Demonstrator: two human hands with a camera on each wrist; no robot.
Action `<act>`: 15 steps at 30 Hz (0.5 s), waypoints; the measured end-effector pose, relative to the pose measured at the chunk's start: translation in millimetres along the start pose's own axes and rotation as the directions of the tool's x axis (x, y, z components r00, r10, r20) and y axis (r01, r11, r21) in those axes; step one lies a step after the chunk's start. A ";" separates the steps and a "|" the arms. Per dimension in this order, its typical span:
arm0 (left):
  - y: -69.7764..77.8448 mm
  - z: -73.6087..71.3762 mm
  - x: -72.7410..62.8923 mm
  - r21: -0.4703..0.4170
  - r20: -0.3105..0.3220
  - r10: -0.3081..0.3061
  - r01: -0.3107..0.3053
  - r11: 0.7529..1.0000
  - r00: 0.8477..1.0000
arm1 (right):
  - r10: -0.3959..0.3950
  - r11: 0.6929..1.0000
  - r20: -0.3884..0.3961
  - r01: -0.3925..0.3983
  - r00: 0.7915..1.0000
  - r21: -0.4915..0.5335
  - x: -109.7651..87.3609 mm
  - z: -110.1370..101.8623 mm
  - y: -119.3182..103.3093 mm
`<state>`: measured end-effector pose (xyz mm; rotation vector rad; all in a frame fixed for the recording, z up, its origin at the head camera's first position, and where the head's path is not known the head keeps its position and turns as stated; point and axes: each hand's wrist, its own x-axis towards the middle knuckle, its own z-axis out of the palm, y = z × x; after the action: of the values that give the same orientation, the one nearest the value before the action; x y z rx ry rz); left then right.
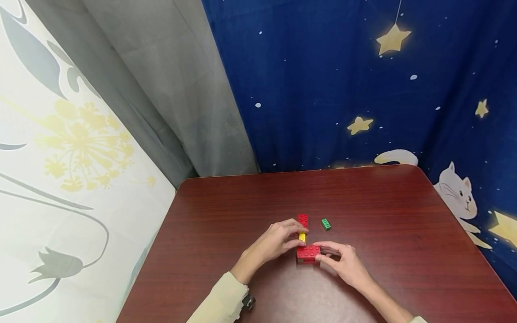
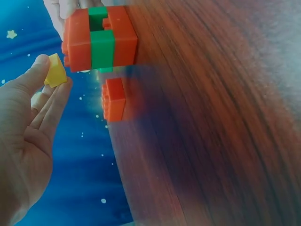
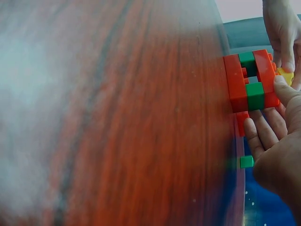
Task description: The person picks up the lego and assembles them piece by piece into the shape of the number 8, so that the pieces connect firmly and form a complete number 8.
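A small built block stands on the table: a red brick below, green bricks between with a gap, and a red brick on top, plainest in the right wrist view. My right hand grips its right end, thumb at the near side and fingers behind. Just above and behind it, my left hand pinches a yellow brick between thumb and fingers. Whether the yellow brick touches the block I cannot tell. Behind the left fingers lies a loose red brick, partly hidden in the head view.
A loose green brick lies on the dark wooden table, right of the loose red one. Blue star-patterned curtain hangs beyond the far edge, with a grey curtain and a white patterned one at the left.
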<state>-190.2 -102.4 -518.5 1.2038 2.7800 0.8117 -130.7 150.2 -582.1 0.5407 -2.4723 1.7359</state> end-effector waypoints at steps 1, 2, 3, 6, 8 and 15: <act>1.2 -0.9 -1.7 -0.006 0.002 0.002 -0.002 1.000 1.000 | -0.002 1.000 -0.001 0.002 1.000 0.001 -0.1 0.0 -0.4; 2.1 -1.6 -3.4 -0.010 0.004 0.002 -0.002 1.000 1.000 | -0.008 1.000 -0.003 0.008 1.000 0.002 -0.4 0.0 -0.9; 3.1 -2.0 -5.2 -0.014 0.005 0.003 -0.003 1.000 1.000 | -0.010 1.000 -0.004 0.010 1.000 0.004 -0.5 -0.1 -1.3; 4.9 -1.7 -10.8 -0.021 0.004 0.006 -0.006 1.000 1.000 | -0.010 1.000 -0.003 0.010 1.000 0.005 -0.8 -0.5 -1.9; 4.9 -0.3 -14.7 -0.031 -0.003 0.006 -0.006 1.000 1.000 | -0.007 1.000 0.001 0.007 1.000 -0.004 -0.7 -0.8 -1.2; 3.6 4.8 -25.5 -0.103 -0.029 0.001 -0.004 0.995 1.000 | -0.006 1.000 0.001 0.006 1.000 -0.006 -0.6 -0.6 -1.5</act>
<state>-168.8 -115.5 -525.9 1.1887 2.7218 0.9672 -129.8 150.5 -580.7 0.5476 -2.4736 1.7258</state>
